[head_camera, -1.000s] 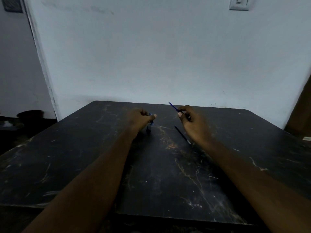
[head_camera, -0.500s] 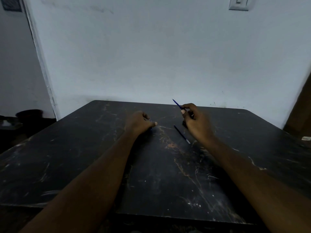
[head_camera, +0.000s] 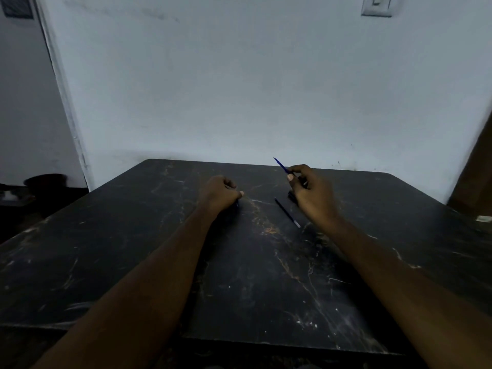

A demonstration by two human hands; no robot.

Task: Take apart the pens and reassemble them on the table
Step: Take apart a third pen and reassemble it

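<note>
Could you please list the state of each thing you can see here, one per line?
Right hand: raised off the table, fingers pinching the thin blue pen refill.
Thin blue pen refill: held, tilted, tip pointing up and away.
Left hand: closed, resting on the table; contents mostly hidden.
Thin dark pen part with pale tip: lying loose, flat on the table.
Black marbled table: bearing the hands and loose part.
White wall switch: position unclear.

Single head-worn wide view, looking forward and down, dark table [head_camera: 266,302] close, wall [head_camera: 239,89] behind
</note>
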